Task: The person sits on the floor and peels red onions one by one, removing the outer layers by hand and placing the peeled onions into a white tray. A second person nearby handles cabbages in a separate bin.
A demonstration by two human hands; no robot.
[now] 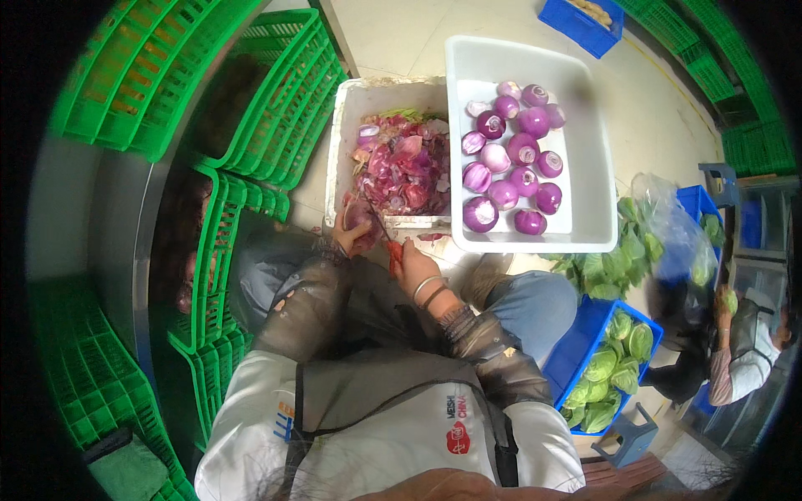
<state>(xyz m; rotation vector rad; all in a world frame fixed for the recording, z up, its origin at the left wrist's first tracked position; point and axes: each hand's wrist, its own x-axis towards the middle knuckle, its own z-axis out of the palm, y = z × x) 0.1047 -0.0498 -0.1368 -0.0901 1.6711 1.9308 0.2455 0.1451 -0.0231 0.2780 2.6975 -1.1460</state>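
My left hand (348, 233) grips a red onion (361, 219) with its skin on, just in front of a dirty white foam box (336, 131). My right hand (415, 266) is closed around the red handle of a knife (393, 249), whose dark, thin blade points up and left against the onion. Onion skins and trimmings (407, 163) fill the bottom of the foam box. A white plastic tub (598, 169) overlaps the box's right side; several peeled purple onions (523, 149) lie in it.
Green plastic crates (282, 106) stand stacked at the left, some holding onions. At the right are a blue crate of cabbages (557, 369), leafy greens (611, 263), a grey-blue stool (628, 438) and another person (739, 351) holding a green vegetable. A blue crate (579, 28) stands at the top.
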